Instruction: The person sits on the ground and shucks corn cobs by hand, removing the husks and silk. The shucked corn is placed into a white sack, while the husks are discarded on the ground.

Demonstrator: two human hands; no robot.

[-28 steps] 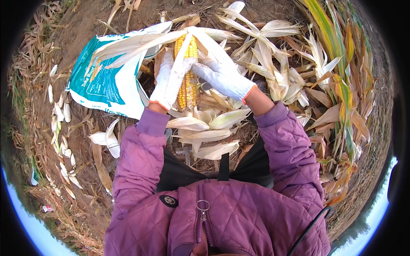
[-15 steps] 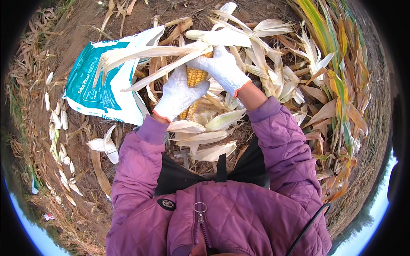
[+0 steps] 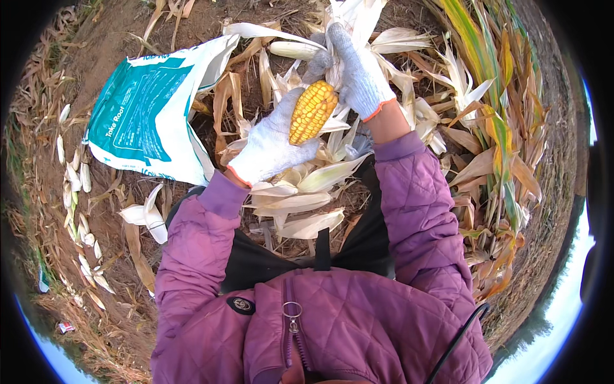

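A yellow corn cob (image 3: pixel 313 112), bare of husk over most of its length, lies across my left hand (image 3: pixel 268 144). This hand wears a white knit glove with an orange cuff and is closed round the cob. Just beyond the cob's far end, my right hand (image 3: pixel 361 73), gloved alike with greyed fingertips, grips pale husk leaves (image 3: pixel 358 16) that stretch away from the cob. Whether the husk is still joined to the cob is hidden by the gloves. Loose dry husks (image 3: pixel 307 205) lie on the ground below both hands.
A white and teal sack (image 3: pixel 144 115) lies to the left, its mouth toward my hands. Dry leafy corn stalks (image 3: pixel 502 147) are heaped at the right. Husked pale ears or husks (image 3: pixel 80 185) form a row at the far left. A cut husk (image 3: pixel 150 214) sits near my left sleeve.
The cob is more exposed and now tilts to the right in my left hand. My right hand has moved up and away, taking the husk leaves with it from the left side.
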